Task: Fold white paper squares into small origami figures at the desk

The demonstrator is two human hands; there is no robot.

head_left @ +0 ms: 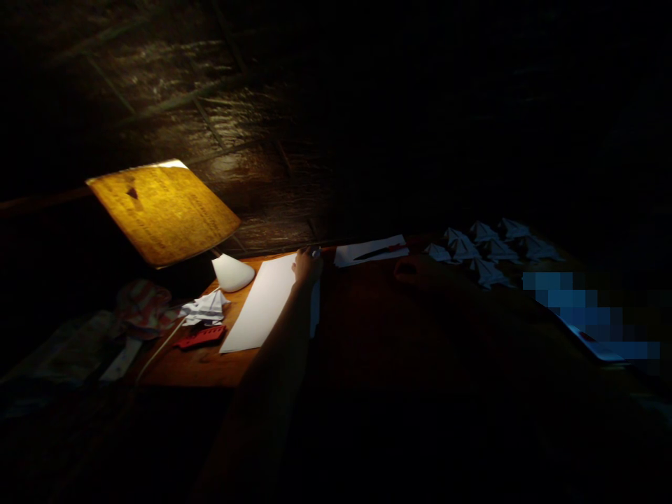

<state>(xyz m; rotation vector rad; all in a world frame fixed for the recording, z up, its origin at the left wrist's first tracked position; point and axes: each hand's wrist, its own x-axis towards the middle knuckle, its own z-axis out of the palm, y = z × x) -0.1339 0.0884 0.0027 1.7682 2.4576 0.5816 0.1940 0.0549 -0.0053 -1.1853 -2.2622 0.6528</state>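
Note:
My left hand (307, 266) rests at the far end of a long white paper sheet (261, 304) on the lamplit wooden table (183, 367). It seems to grip a narrow pale strip (315, 308), whose ends show above and below the hand. My right hand (407, 270) lies dim in shadow, its fingers hard to make out, near several folded white paper figures (475, 248). Just beyond it is a white sheet carrying a dark-bladed knife with a red handle (378, 252). Darkness hides most of both arms.
A yellow-lit lamp shade (162, 212) leans over the table's left side, beside a white paper cone (232, 273). Crumpled paper (204, 306) and a red object (201, 336) lie near a patterned cloth (141, 308). A blurred blue patch (588, 315) covers something at right.

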